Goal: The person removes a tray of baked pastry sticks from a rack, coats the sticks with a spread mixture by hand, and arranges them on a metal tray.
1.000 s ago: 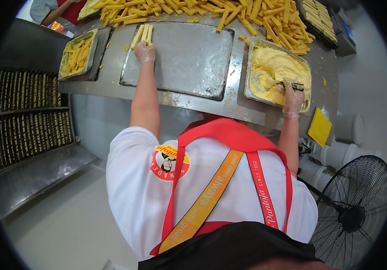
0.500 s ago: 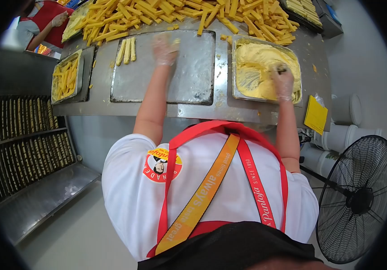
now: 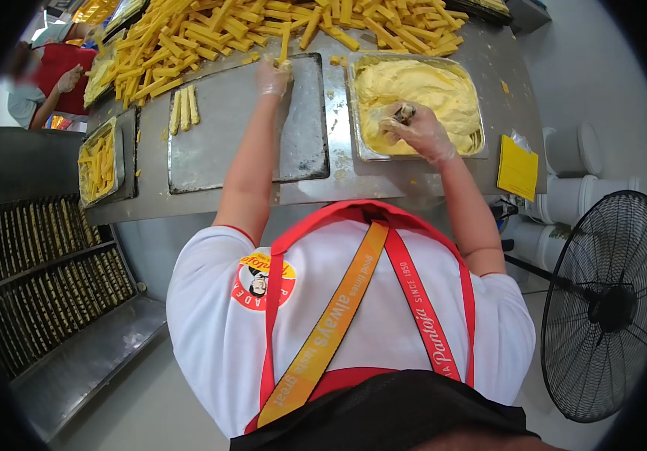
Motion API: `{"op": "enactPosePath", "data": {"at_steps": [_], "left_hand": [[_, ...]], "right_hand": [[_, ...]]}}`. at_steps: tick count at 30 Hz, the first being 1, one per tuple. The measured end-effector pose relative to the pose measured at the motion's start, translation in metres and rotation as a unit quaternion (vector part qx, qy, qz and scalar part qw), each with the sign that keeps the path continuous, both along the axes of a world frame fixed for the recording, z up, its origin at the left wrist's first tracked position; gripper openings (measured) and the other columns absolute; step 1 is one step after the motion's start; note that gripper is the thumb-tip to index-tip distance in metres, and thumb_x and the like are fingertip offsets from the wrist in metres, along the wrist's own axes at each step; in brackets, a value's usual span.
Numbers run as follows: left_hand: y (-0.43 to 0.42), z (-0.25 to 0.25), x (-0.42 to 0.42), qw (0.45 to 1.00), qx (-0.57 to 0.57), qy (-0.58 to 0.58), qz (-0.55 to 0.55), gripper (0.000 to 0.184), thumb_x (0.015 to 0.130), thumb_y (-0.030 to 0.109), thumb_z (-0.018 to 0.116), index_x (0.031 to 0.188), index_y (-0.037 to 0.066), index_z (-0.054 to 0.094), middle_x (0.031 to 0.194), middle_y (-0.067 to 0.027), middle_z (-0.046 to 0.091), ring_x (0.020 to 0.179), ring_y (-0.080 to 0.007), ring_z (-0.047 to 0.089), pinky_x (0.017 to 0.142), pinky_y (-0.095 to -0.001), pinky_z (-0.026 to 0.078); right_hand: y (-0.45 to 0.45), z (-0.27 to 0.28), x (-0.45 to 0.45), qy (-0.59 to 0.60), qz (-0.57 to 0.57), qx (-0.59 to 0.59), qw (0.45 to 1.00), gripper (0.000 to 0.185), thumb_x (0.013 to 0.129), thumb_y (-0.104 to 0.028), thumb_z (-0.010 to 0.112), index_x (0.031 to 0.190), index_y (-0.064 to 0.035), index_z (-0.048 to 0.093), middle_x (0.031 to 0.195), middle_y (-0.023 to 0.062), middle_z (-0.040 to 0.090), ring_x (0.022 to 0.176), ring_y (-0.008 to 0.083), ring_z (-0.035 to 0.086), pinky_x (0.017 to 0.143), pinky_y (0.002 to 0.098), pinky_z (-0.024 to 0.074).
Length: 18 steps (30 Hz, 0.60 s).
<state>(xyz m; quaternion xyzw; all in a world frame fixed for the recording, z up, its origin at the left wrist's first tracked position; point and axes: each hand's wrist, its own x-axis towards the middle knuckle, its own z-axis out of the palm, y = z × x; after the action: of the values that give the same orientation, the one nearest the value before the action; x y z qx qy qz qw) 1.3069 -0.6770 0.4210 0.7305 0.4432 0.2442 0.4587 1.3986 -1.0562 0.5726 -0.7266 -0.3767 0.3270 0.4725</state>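
My left hand (image 3: 272, 78), in a clear glove, is closed on the lower end of a yellow cake-like stick (image 3: 286, 43) above the far edge of a flat metal sheet pan (image 3: 240, 143). Three cream-coated sticks (image 3: 184, 110) lie side by side at the pan's left. Over the tub of pale yellow cream (image 3: 480, 140), my gloved right hand (image 3: 422, 133) grips a dark-handled tool (image 3: 404, 113); its working end cannot be made out. Beyond the pan, many uncoated sticks (image 3: 188, 46) are heaped.
A smaller tray of yellow sticks (image 3: 99, 167) stands at the table's left. Another person (image 3: 56, 75) works at far left. Filled racks (image 3: 45, 278) are at lower left. A yellow packet (image 3: 518, 167) lies at the right table edge, near white buckets (image 3: 573, 150) and a fan (image 3: 601, 308).
My left hand has moved slightly up to the pan's far edge, and a yellow stick now stands in it. My right hand has shifted left across the cream with the tool. The view has turned slightly.
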Motion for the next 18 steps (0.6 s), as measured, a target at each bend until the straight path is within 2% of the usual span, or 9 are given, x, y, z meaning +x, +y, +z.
{"op": "enactPosePath", "data": {"at_steps": [1,4,5,6,8,12,13,16,18], "left_hand": [[-0.018,0.021,-0.011,0.999,0.008,-0.037,-0.020,0.026,0.078,0.017,0.076,0.092,-0.001,0.064,0.083,-0.0160,0.069,0.073,-0.0220,0.068,0.069,-0.0350,0.055],[-0.079,0.099,-0.041,0.985,0.012,-0.149,-0.089,0.023,0.080,0.012,0.075,0.093,-0.002,0.063,0.078,-0.0115,0.068,0.069,-0.0152,0.066,0.065,-0.0317,0.053],[-0.101,0.117,-0.044,0.976,-0.002,-0.183,-0.119,0.023,0.081,0.012,0.074,0.094,-0.002,0.063,0.078,-0.0106,0.068,0.070,-0.0146,0.066,0.065,-0.0317,0.053],[-0.122,0.129,-0.048,0.965,-0.016,-0.216,-0.147,0.022,0.082,0.012,0.073,0.096,-0.001,0.063,0.078,-0.0096,0.068,0.072,-0.0140,0.066,0.065,-0.0317,0.053],[-0.160,0.140,-0.055,0.966,0.109,-0.134,-0.190,0.022,0.082,0.012,0.072,0.100,0.001,0.063,0.080,-0.0104,0.068,0.073,-0.0165,0.067,0.066,-0.0320,0.053],[-0.204,0.130,-0.054,0.958,0.151,-0.064,-0.237,0.027,0.082,0.014,0.072,0.105,0.004,0.063,0.086,-0.0125,0.069,0.076,-0.0224,0.068,0.069,-0.0329,0.054],[-0.210,0.129,-0.053,0.962,0.151,-0.052,-0.223,0.029,0.079,0.014,0.072,0.105,0.005,0.063,0.088,-0.0161,0.069,0.077,-0.0292,0.068,0.070,-0.0367,0.054],[-0.217,0.127,-0.049,0.953,0.194,-0.025,-0.231,0.031,0.078,0.013,0.072,0.106,0.005,0.062,0.088,-0.0171,0.068,0.079,-0.0338,0.068,0.070,-0.0405,0.054],[-0.217,0.123,-0.046,0.946,0.218,-0.032,-0.238,0.031,0.077,0.012,0.072,0.105,0.005,0.060,0.088,-0.0180,0.068,0.079,-0.0359,0.067,0.069,-0.0421,0.053]], "right_hand": [[-0.002,-0.001,0.007,0.088,-0.009,-0.015,0.996,0.019,0.086,-0.018,0.072,0.093,-0.0006,0.065,0.075,0.0081,0.066,0.064,0.0158,0.063,0.062,0.0313,0.0512],[-0.007,0.007,0.044,-0.071,-0.176,-0.039,0.981,0.021,0.085,-0.023,0.070,0.087,-0.0024,0.063,0.066,0.0074,0.059,0.063,0.0157,0.059,0.060,0.0317,0.0482],[-0.009,-0.004,0.057,-0.228,-0.162,-0.017,0.960,0.022,0.083,-0.023,0.071,0.087,-0.0035,0.063,0.065,0.0110,0.057,0.061,0.0204,0.059,0.060,0.0342,0.0479],[-0.012,-0.008,0.055,-0.249,-0.109,0.003,0.962,0.021,0.084,-0.023,0.071,0.089,-0.0037,0.064,0.068,0.0092,0.060,0.061,0.0185,0.058,0.060,0.0329,0.0481],[-0.015,-0.009,0.039,-0.288,-0.002,0.044,0.957,0.019,0.087,-0.022,0.070,0.091,-0.0041,0.066,0.074,0.0057,0.066,0.061,0.0146,0.055,0.060,0.0303,0.0485],[-0.030,0.012,0.048,0.035,0.047,-0.063,0.996,0.022,0.087,-0.025,0.070,0.094,-0.0041,0.065,0.073,0.0015,0.065,0.065,0.0098,0.059,0.060,0.0300,0.0483],[-0.028,0.024,0.051,-0.030,-0.021,-0.072,0.997,0.023,0.086,-0.024,0.071,0.093,-0.0032,0.065,0.076,0.0028,0.067,0.066,0.0109,0.061,0.062,0.0308,0.0498],[-0.019,0.009,0.056,-0.323,-0.129,0.015,0.937,0.022,0.085,-0.024,0.071,0.093,-0.0034,0.067,0.079,0.0066,0.068,0.072,0.0174,0.065,0.066,0.0330,0.0509],[-0.020,0.012,0.042,-0.140,-0.161,0.096,0.972,0.020,0.086,-0.020,0.071,0.092,-0.0010,0.066,0.079,0.0032,0.067,0.075,0.0121,0.065,0.067,0.0315,0.0522]]}}
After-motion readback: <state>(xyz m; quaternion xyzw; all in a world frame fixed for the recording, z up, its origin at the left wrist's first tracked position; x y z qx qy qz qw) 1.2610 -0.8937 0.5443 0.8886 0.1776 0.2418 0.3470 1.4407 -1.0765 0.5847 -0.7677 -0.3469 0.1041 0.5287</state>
